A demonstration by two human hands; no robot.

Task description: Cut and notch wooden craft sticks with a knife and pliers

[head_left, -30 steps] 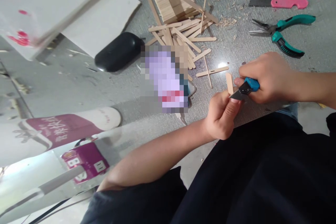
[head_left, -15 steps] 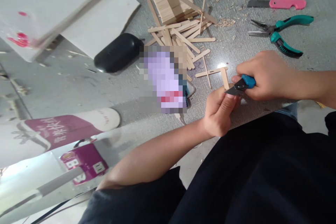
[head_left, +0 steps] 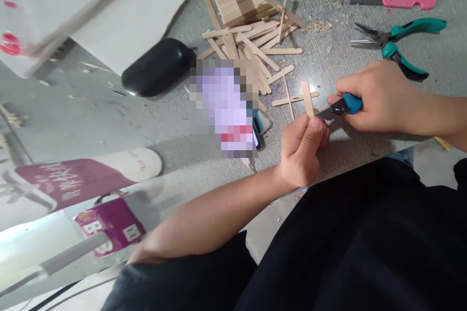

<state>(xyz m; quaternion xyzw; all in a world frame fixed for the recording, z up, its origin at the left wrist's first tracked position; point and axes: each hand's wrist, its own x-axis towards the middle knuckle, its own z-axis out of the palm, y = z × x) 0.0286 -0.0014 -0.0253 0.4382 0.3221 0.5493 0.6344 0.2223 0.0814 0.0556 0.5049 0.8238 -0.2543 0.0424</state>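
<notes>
Pinched in my left hand [head_left: 302,150] is a wooden craft stick [head_left: 307,97], its rounded end pointing up and away from me. My right hand [head_left: 379,97] is closed round the blue handle of a utility knife [head_left: 346,105]. The blade reaches left, close to the left fingers and the side of the stick; whether it touches the wood I cannot tell. Beyond the held stick, another craft stick with a small slot [head_left: 282,102] lies on the table, crossed by a thin wooden stick [head_left: 288,88].
A bundle of craft sticks [head_left: 251,9] and several loose ones lie at the back. Needle-nose pliers [head_left: 386,39] and a pink-handled saw [head_left: 408,1] rest at back right. Left are a blurred-out phone [head_left: 228,107], a black case [head_left: 158,68] and a purple power socket [head_left: 116,226].
My left hand has shifted slightly left, and the craft stick in it now stands higher. The knife has moved a little right with my right hand. The view has shifted slightly.
</notes>
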